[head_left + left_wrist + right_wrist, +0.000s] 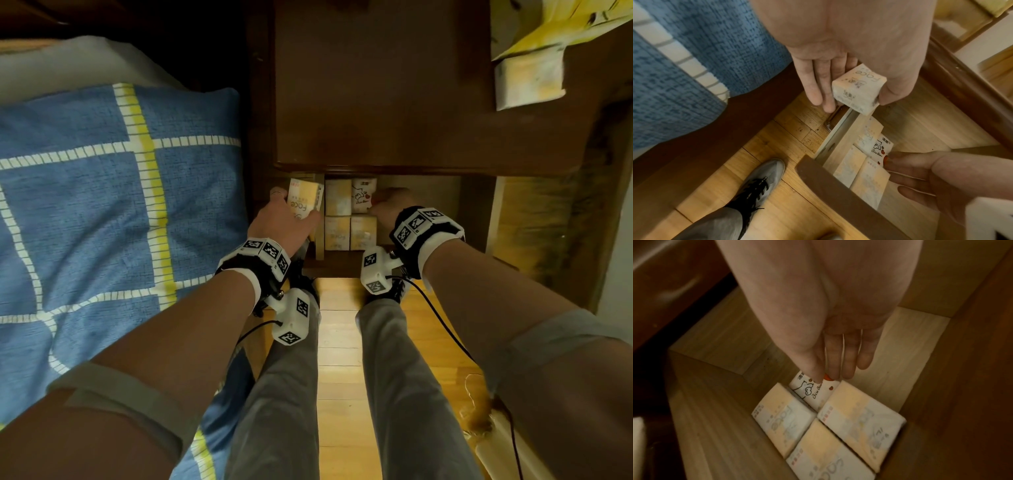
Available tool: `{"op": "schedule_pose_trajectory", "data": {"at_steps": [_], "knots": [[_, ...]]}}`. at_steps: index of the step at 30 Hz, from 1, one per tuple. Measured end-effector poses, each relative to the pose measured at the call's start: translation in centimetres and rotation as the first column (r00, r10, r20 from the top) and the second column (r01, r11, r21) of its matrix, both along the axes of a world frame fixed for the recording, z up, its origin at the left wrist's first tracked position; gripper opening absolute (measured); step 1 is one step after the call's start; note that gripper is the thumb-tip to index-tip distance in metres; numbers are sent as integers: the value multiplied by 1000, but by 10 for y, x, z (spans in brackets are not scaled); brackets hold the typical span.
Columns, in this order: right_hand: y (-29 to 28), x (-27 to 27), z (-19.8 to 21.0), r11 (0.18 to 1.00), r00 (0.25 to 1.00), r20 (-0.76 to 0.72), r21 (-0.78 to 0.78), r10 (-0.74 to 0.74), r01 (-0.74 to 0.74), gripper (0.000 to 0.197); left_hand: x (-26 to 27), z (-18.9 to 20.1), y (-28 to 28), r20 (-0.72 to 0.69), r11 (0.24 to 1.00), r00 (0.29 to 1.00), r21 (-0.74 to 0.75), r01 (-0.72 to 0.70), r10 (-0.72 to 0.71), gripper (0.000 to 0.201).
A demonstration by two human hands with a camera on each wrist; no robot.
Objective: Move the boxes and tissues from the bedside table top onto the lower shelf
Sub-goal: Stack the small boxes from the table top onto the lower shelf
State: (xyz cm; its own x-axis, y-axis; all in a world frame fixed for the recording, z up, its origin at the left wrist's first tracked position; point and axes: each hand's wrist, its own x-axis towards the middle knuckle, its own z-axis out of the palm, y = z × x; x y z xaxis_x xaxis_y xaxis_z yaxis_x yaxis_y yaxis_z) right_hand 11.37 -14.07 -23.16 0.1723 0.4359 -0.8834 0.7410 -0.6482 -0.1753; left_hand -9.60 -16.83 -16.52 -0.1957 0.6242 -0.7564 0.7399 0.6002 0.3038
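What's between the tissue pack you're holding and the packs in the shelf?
A pale wooden side panel stands between the held pack and the shelved packs, clearest in the left wrist view.

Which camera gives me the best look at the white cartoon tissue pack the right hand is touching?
The right wrist view: the cartoon tissue pack shows its printed face, with the right hand fingertips on its far end. The left wrist view shows it small, between neighbouring packs. The head view shows only one end.
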Motion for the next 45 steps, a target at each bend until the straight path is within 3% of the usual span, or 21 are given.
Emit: {"op": "schedule_pose_trajectory", "data": {"at_steps": [4, 8, 11, 15, 17, 20, 22, 24, 29, 32, 35, 42, 45], "knots": [[0, -3, -6, 995, 998, -39, 92, -45, 49, 45, -1, -2, -1, 7, 1000, 1000, -3, -3, 3, 63], [1, -8, -5, 1000, 995, -99, 14, 29, -28, 66, -1, 0, -1, 10, 1000, 1000, 6, -10, 10, 64], [5, -7, 1, 999, 991, -128, -39, 31, -37, 60, 1, 5, -2, 12, 1000, 1000, 13, -12, 12, 64], [9, -3, 22, 1000, 994, -110, 20, 4, -1, 48, 6, 14, -1, 24, 999, 1000, 41, -14, 13, 66], [7, -3, 38, 990, 986, -128, 79, -110, 120, 37, 10, 19, -1, 37, 998, 999, 59, -2, 0, 69], [-4, -6, 68, 922, 846, -396, -9, -358, 386, 41, 24, 27, -4, 101, 998, 995, 66, 4, -11, 73], [-10, -2, 79, 905, 777, -479, -103, -409, 413, 38, 36, 29, -8, 123, 998, 992, 66, 22, -30, 73], [-14, 3, 85, 901, 764, -489, -128, -421, 415, 32, 45, 32, -9, 113, 996, 991, 61, 64, -70, 71], [-20, 15, 73, 856, 787, -390, -8, -479, 517, 46, 54, 33, -8, 86, 979, 976, 64, 196, -201, 58], [-19, 24, 55, 845, 858, -170, 162, -485, 510, 39, 47, 31, -4, 20, 984, 987, 85, 158, -160, 41], [-16, 26, 38, 876, 886, -5, 149, -463, 459, 50, 36, 27, -3, -13, 987, 990, 75, 144, -144, 41], [-7, 6, 10, 939, 949, -108, 147, -297, 311, 46, 17, 9, -11, 65, 991, 991, 75, 114, -119, 33], [-7, -3, 6, 979, 978, -150, 119, -145, 164, 62, 13, 5, -12, 71, 993, 992, 71, 95, -100, 35]]}}
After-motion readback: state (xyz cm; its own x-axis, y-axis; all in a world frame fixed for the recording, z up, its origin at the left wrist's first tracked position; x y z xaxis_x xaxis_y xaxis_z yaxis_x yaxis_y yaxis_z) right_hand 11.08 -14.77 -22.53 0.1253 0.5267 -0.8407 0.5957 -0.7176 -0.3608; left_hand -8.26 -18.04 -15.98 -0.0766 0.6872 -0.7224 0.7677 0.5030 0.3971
